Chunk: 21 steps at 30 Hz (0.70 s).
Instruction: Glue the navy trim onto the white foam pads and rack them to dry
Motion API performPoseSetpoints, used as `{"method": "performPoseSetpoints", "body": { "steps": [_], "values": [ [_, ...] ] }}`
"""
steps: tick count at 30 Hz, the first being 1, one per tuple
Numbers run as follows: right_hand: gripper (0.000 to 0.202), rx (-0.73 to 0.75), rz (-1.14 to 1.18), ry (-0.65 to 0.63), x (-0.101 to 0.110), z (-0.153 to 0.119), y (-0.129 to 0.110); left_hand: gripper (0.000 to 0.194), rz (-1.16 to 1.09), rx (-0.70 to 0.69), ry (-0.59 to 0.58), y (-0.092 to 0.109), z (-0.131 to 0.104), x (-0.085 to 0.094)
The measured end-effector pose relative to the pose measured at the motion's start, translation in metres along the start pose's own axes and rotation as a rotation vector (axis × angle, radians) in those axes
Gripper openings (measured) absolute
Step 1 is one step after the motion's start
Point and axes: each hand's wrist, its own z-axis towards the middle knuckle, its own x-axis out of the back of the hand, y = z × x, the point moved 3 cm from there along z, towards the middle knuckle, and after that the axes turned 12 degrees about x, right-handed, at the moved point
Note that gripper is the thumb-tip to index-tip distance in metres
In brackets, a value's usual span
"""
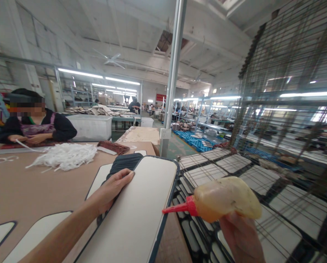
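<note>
My left hand (116,188) grips the left edge of a long cream panel (141,204) with a dark rim and rounded corners, holding it tilted over the table. In my right hand (239,230) is a squeeze bottle (226,199), half-clear and yellowish with amber liquid inside. The tip of its red nozzle (180,208) points left and meets the panel's right edge. A thin line runs along that edge. Behind my left hand lies a stack of dark-edged pieces (125,162). More cream panels (45,233) lie on the table at the lower left.
The brown table (78,190) bears a heap of white strips (64,155) and a reddish-brown folded piece (114,147). A co-worker (37,120) sits across it at the left. To my right, wire racks (251,182) carry cream panels. A metal post (171,84) rises ahead.
</note>
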Motion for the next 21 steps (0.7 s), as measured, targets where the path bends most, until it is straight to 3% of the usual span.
{"method": "performPoseSetpoints", "body": {
  "steps": [12, 21],
  "values": [
    [0.033, -0.010, -0.028, -0.018, -0.002, 0.001, -0.012, 0.034, -0.017, -0.027, -0.006, 0.022, 0.024, -0.021],
    [0.044, -0.048, -0.041, 0.024, -0.001, -0.001, -0.020, 0.037, -0.021, -0.042, -0.070, 0.035, 0.038, -0.036]
  ]
}}
